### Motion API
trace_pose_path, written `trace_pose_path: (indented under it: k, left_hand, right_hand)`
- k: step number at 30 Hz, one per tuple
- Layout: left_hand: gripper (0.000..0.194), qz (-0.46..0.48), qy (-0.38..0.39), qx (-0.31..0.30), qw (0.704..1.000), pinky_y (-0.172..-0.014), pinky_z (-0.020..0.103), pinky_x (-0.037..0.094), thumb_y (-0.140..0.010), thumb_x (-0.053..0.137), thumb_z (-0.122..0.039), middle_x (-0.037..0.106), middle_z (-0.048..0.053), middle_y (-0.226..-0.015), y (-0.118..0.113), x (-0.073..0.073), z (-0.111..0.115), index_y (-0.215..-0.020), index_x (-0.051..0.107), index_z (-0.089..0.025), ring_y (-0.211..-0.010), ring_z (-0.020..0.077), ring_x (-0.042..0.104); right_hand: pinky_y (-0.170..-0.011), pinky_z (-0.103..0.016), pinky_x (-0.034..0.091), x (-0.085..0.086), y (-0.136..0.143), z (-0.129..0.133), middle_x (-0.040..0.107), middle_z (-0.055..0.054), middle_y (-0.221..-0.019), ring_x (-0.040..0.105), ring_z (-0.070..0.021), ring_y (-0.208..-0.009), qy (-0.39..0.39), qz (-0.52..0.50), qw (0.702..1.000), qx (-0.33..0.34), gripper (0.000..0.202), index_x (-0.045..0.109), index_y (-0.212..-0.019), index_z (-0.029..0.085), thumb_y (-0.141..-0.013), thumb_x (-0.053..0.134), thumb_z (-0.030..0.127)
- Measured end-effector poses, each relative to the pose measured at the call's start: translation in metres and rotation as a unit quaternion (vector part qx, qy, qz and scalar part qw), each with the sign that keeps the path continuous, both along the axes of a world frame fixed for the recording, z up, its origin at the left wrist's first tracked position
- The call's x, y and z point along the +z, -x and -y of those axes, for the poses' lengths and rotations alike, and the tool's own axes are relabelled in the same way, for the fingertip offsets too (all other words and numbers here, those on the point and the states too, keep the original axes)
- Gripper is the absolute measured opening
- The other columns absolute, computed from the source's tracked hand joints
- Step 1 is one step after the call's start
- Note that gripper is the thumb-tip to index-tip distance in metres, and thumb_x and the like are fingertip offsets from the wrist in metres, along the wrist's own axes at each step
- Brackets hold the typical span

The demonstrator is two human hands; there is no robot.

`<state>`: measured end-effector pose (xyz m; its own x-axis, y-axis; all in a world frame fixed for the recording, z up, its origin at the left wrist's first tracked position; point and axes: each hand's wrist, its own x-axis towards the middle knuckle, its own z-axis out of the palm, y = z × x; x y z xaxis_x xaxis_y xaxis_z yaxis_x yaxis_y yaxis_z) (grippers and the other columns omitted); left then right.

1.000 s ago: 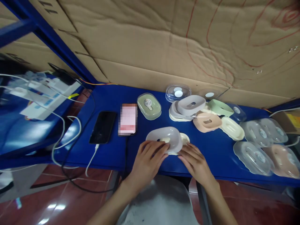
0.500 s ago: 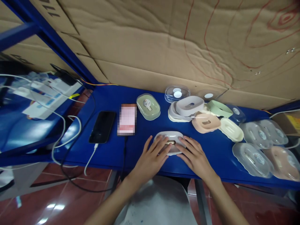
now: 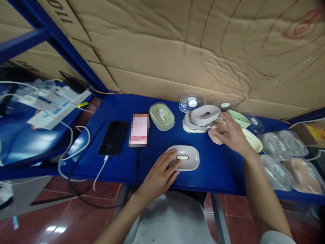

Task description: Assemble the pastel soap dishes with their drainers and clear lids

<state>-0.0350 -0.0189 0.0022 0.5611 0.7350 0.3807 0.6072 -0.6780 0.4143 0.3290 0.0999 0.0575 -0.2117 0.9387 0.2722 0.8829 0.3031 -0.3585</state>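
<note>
A pale grey oval soap dish (image 3: 191,159) with a cream insert in its slot lies in front of me. My left hand (image 3: 162,169) rests on its left side, fingers stretched and apart, palm lower than the rim. To the right, my right hand (image 3: 232,134) reaches over a pile of dish parts, thumb and fingers apart. Beneath it is a peach soap dish part (image 3: 215,135), partly hidden. A grey dish part (image 3: 205,115) sits on stacked pieces just left of that hand. A cream tray (image 3: 254,140) and a green part (image 3: 238,118) lie beside it.
Several lidded dishes (image 3: 275,173) stand at the right end of the blue table (image 3: 152,173). A lidded green dish (image 3: 161,117), a lit phone (image 3: 139,130) and a dark phone (image 3: 113,138) are at left. Clear lids (image 3: 193,103) stand by the cardboard wall. Cables hang off the front edge.
My right hand has left the grey dish and moved right and away from me to the pile. My left hand stays on the dish, whose insert is now uncovered to view.
</note>
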Motion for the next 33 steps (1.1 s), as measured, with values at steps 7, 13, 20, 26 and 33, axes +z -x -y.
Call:
trace_pose_path:
  k: [7, 13, 20, 26, 33]
  left_hand:
    - [0.036, 0.038, 0.015, -0.006, 0.999, -0.122, 0.060, 0.051, -0.109, 0.061, -0.019, 0.052, 0.016, -0.164, 0.001, 0.000, 0.001, -0.145, 0.060, -0.023, -0.155, 0.0341, 0.048]
    - [0.054, 0.089, 0.077, 0.034, 0.992, -0.123, 0.056, 0.051, -0.106, 0.066, -0.023, 0.037, 0.016, -0.172, 0.003, -0.002, 0.002, -0.158, 0.050, -0.028, -0.158, 0.0344, 0.044]
    - [0.089, 0.151, 0.184, 0.068, 0.969, -0.126, 0.055, 0.047, -0.100, 0.076, -0.035, 0.030, 0.016, -0.176, 0.005, -0.004, -0.003, -0.172, 0.023, -0.037, -0.161, 0.0348, 0.041]
    - [0.092, 0.126, 0.200, 0.059, 0.970, -0.125, 0.053, 0.048, -0.101, 0.074, -0.040, 0.039, 0.014, -0.173, 0.006, -0.007, -0.003, -0.173, 0.017, -0.039, -0.159, 0.0323, 0.044]
    - [0.092, 0.101, 0.163, 0.076, 0.978, -0.121, 0.045, 0.054, -0.097, 0.077, -0.044, 0.047, 0.012, -0.169, 0.008, -0.011, -0.002, -0.172, 0.025, -0.040, -0.154, 0.0296, 0.052]
  right_hand:
    - [-0.122, -0.059, 0.047, 0.010, -0.007, -0.031, 0.061, -0.017, -0.156, 0.058, -0.0391, -0.145, 0.037, -0.044, 0.998, -0.020, 0.088, 0.056, -0.157, 0.020, -0.089, 0.074, 0.072]
    - [-0.124, -0.056, 0.047, 0.023, 0.025, 0.066, 0.055, -0.012, -0.163, 0.059, -0.0359, -0.145, -0.086, -0.001, 0.995, -0.058, 0.065, 0.061, -0.154, 0.031, -0.096, 0.076, 0.056]
    - [-0.116, -0.058, 0.055, -0.030, 0.102, 0.131, 0.048, -0.011, -0.168, 0.055, -0.0361, -0.150, -0.011, -0.031, 0.999, 0.042, 0.074, 0.038, -0.168, 0.039, -0.102, 0.069, 0.044]
    - [-0.119, -0.062, 0.050, -0.040, 0.122, 0.131, 0.039, -0.013, -0.173, 0.046, -0.0396, -0.156, -0.022, 0.009, 0.997, 0.077, 0.079, 0.032, -0.171, 0.038, -0.101, 0.070, 0.042]
    - [-0.118, -0.063, 0.051, -0.046, 0.116, 0.130, 0.035, -0.016, -0.175, 0.041, -0.0402, -0.158, -0.038, 0.053, 0.991, 0.121, 0.083, 0.030, -0.172, 0.037, -0.100, 0.072, 0.042]
